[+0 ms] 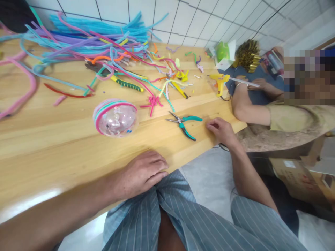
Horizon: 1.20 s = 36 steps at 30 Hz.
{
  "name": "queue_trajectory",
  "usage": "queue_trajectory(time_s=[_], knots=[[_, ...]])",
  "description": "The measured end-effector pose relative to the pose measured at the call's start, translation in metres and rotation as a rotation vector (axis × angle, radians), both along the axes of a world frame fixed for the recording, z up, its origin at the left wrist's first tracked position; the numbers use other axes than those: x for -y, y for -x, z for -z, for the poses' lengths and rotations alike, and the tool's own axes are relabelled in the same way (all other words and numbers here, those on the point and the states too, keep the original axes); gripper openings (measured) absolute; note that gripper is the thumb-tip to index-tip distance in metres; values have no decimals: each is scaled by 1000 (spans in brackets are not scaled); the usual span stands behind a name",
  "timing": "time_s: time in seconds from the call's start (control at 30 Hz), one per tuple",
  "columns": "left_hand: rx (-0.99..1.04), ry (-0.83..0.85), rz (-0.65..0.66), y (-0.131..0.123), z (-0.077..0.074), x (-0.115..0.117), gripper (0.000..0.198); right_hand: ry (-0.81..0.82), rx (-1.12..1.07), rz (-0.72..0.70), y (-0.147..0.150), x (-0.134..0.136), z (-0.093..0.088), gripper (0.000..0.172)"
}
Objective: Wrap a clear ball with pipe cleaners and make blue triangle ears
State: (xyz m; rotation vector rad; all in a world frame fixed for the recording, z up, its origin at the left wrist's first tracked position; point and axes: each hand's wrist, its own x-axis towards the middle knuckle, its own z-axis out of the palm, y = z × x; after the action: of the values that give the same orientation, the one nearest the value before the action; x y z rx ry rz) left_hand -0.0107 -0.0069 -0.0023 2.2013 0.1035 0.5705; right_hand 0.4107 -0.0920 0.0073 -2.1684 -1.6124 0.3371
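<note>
Fingers point(160, 164) first: on the left hand point(142, 171) they lay loose and unclenched at the near edge of the counter point(78, 153), and we saw nothing in them. Over on the right hand point(222, 130) they were slackly curled, not clenched, with nothing visible in them either. Just beside that hand we had the teal-handled pliers point(179, 120), lying spread on the wood, untouched! To their left sat the clear dome point(117, 120), banded in pink, mint and lilac. Beyond, we spotted a pink fuzzy knot point(154, 101), then a yellow cutter point(179, 89) and a green-and-yellow-handled tool point(128, 84). Farther right we caught a yellow glue gun point(219, 80), near a co-worker's hands point(264, 86). And at the back, we got a great heap of fuzzy stems point(99, 38) by the tiled wall point(167, 21)!
</note>
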Motion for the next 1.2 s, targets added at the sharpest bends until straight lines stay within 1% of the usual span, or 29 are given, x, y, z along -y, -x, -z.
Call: queue_trajectory(time_s=[0.07, 0.17, 0.2, 0.27, 0.37, 0.43, 0.53, 0.63, 0.77, 0.87, 0.97, 1.1, 1.2], knots=[[5, -5, 1, 0, 0, 0, 14, 17, 16, 3, -1, -5, 1, 13], [2, -19, -7, 0, 0, -1, 15, 64, 4, 7, -4, -11, -3, 15], [0, -25, -10, 0, 0, -1, 15, 79, -39, 25, -5, -12, -5, 18], [-3, -33, -7, 1, 0, -1, 17, 80, -215, 85, -6, -13, -10, 25], [-6, -33, 5, 1, 0, 0, 21, -34, -496, 167, -6, -14, -15, 38], [-6, -30, 3, 0, 0, 0, 21, -132, -563, 183, -6, -19, -17, 42], [-8, -26, 2, 0, 0, -1, 20, -223, -579, 171, -9, -35, -20, 37], [-16, -17, 11, 0, 0, -1, 19, -263, -556, 159, -14, -61, -20, 29], [-14, -24, 5, 0, 1, 0, 20, -297, -530, 139, -17, -100, -11, 27], [-15, -14, 0, 1, 1, 1, 20, -287, -521, 134, -17, -121, -3, 27], [-8, 2, -6, 1, 0, 1, 20, -280, -529, 154, -19, -131, 3, 26], [-12, 30, -6, 2, -2, 0, 18, -267, -528, 164, -29, -135, 8, 27], [-13, 53, -2, 3, -3, 0, 16, -242, -421, 168, -36, -134, 8, 30]])
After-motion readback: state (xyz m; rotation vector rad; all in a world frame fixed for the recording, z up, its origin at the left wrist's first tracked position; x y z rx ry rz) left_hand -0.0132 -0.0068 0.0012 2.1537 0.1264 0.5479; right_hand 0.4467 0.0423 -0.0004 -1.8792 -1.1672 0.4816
